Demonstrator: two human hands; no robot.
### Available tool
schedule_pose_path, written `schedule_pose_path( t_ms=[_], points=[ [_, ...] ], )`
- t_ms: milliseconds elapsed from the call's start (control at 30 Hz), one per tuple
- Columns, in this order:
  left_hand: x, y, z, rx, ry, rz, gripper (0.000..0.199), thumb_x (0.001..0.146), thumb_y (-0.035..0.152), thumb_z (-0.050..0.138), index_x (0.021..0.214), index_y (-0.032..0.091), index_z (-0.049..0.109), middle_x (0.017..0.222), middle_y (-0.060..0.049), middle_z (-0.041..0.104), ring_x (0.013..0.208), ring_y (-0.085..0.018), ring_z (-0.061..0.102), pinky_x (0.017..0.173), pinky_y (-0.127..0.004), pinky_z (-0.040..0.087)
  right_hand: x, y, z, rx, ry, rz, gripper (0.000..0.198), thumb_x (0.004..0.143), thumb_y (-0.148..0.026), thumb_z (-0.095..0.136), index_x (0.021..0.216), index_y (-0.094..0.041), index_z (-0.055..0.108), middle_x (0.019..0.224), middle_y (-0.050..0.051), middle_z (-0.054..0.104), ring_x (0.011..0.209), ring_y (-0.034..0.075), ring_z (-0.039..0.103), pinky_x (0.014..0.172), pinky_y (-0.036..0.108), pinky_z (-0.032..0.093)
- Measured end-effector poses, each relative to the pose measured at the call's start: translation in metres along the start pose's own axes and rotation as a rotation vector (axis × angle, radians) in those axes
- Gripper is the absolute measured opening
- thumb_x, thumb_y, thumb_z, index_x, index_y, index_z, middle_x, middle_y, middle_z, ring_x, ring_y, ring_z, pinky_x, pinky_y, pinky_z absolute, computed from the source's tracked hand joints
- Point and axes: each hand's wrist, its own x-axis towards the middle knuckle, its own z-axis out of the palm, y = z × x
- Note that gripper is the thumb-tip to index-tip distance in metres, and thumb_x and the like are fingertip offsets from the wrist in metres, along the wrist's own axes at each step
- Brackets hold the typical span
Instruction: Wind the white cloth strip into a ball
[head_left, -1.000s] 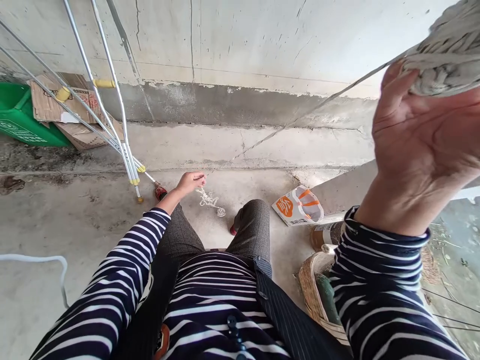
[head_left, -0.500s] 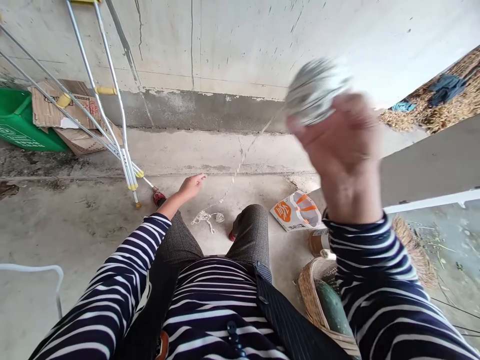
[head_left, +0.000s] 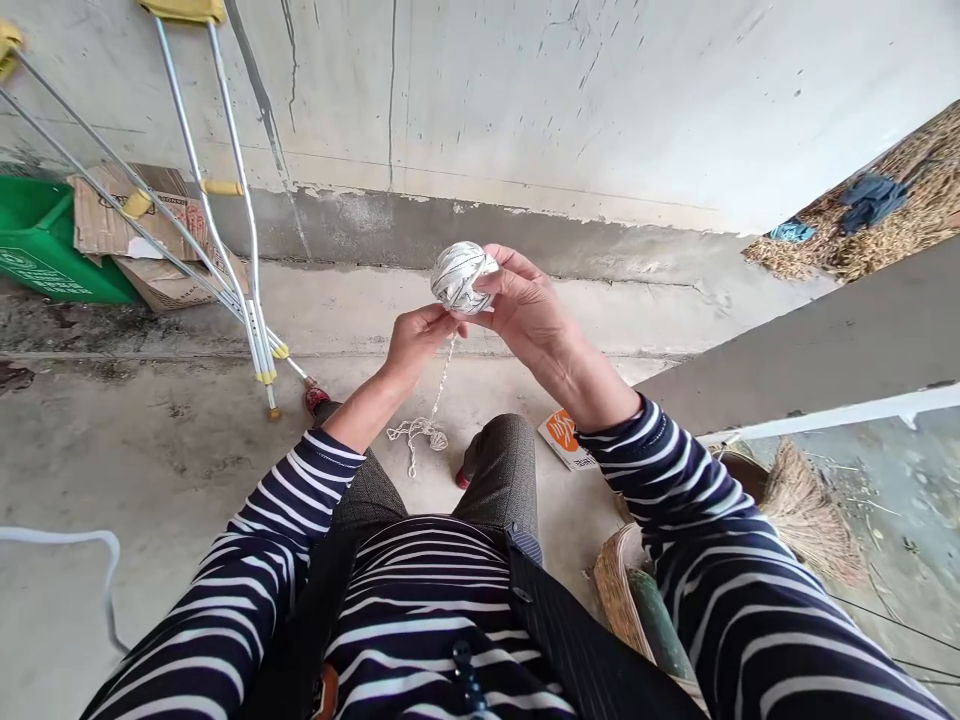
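A ball of white cord [head_left: 459,277] with thin dark streaks is up in front of me, over the floor. My right hand [head_left: 529,305] grips it from the right, thumb and fingers closed on its side. Just beneath the ball, my left hand [head_left: 418,342] has its thumb and fingers pinched together where the cord [head_left: 444,380] comes off; the exact pinch point is partly hidden. That strand hangs down to a loose white tangle with a small wound bundle [head_left: 420,434] lying on the floor between my feet.
Crutches [head_left: 251,310] lean at the left beside cardboard [head_left: 124,225] and a green bin [head_left: 45,245]. On the right are an orange-and-white printed piece [head_left: 562,435], a woven basket [head_left: 619,590] holding a dark green melon-like object, and a straw broom [head_left: 810,510]. A wall [head_left: 525,110] rises ahead.
My right hand has brought the ball down and left from its raised place at the right. My left hand has risen and moved right to meet it, closing at its underside.
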Motion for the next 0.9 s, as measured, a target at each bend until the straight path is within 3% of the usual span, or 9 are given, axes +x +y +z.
schedule_pose_path(
  t_ms=[233,433,600,800,900],
  points=[
    [-0.022,0.017,-0.002,0.095,-0.100,-0.028,0.045,0.094,0.058,0.063,0.075,0.018,0.071,0.083,-0.007,0.073,0.095,-0.025,0.069,0.100,-0.037,0.050,0.024,-0.060,-0.008,-0.074,0.099,-0.182,0.044,0.061,-0.035,0.088,0.098,-0.032,0.062,0.104,-0.002,0.075,0.111,0.026,0.070,0.090,0.046,0.066],
    [-0.042,0.029,-0.003,0.079,-0.104,-0.112,0.031,0.093,0.048,0.062,0.079,0.021,0.063,0.078,-0.006,0.073,0.104,-0.028,0.072,0.106,-0.043,0.049,0.050,-0.106,-0.008,0.045,0.159,-0.323,0.040,0.060,-0.030,0.082,0.091,-0.035,0.058,0.101,-0.004,0.071,0.116,0.023,0.067,0.100,0.041,0.064],
    [-0.059,0.034,-0.014,0.092,-0.110,-0.142,0.026,0.093,0.043,0.061,0.079,0.021,0.059,0.076,-0.006,0.072,0.103,-0.028,0.071,0.107,-0.043,0.049,0.054,-0.134,0.000,0.153,0.214,-0.345,0.027,0.074,-0.019,0.067,0.097,-0.028,0.056,0.093,-0.001,0.067,0.105,0.017,0.065,0.102,0.037,0.061],
    [-0.074,0.049,-0.028,0.149,-0.164,-0.196,0.030,0.094,0.048,0.062,0.080,0.021,0.061,0.076,-0.007,0.073,0.106,-0.030,0.071,0.105,-0.045,0.049,0.057,-0.193,0.016,0.263,0.318,-0.486,0.017,0.092,-0.007,0.048,0.097,-0.021,0.058,0.099,0.004,0.066,0.098,0.015,0.066,0.086,0.032,0.066],
    [-0.072,0.067,-0.027,0.157,-0.188,-0.159,0.033,0.094,0.051,0.063,0.079,0.022,0.061,0.077,-0.008,0.073,0.108,-0.032,0.070,0.107,-0.047,0.048,0.064,-0.242,0.017,0.208,0.287,-0.588,0.026,0.100,-0.020,0.036,0.083,-0.024,0.055,0.088,-0.002,0.063,0.118,0.017,0.066,0.089,0.028,0.061]
  ],
)
